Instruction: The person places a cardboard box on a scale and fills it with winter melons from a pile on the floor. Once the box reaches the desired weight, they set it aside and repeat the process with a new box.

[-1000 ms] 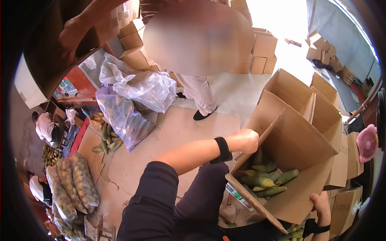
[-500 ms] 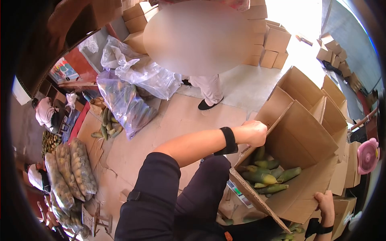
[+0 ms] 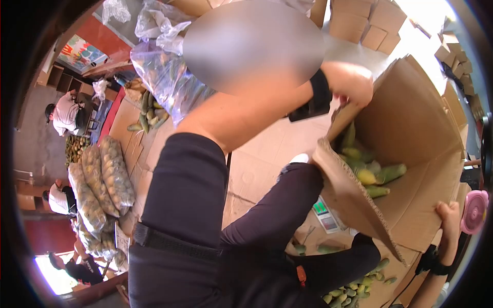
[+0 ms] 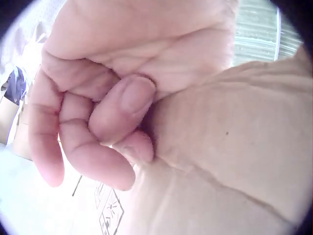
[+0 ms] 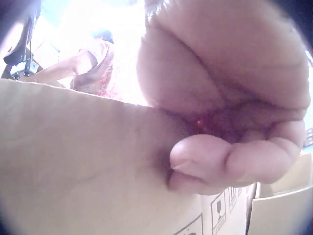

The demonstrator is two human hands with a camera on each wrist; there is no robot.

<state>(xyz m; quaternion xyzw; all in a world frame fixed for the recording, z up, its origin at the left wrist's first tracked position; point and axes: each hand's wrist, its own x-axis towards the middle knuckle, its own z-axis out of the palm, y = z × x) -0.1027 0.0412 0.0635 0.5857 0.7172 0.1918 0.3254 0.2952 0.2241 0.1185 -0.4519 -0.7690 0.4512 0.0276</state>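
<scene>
A cardboard carton (image 3: pixel 405 113) stands tilted in front of me in the head view, its top flaps spread and several long green-and-yellow vegetables (image 3: pixel 365 174) inside. My left hand (image 3: pixel 349 84) grips the edge of the far-left flap. In the left wrist view, its thumb and fingers (image 4: pixel 122 107) curl over the cardboard. My right hand (image 3: pixel 449 215) holds the edge of the right flap; the right wrist view has its curled fingers (image 5: pixel 205 159) pinching the cardboard. The near flap (image 3: pixel 354 190) bows outward and hides part of the vegetables.
A scale (image 3: pixel 327 218) with a green display is by my knee. More vegetables (image 3: pixel 352 295) lie piled at bottom right. Packed bags (image 3: pixel 115 174) stand left, a purple-tinted plastic bag (image 3: pixel 164 77) beyond. A pink fan (image 3: pixel 475 211) is at right, and stacked cartons (image 3: pixel 359 25) behind.
The view has swung, and the carton now sits farther right with its near flap bowed out. My left arm reaches higher and farther across. Both hands keep their grip on the flaps.
</scene>
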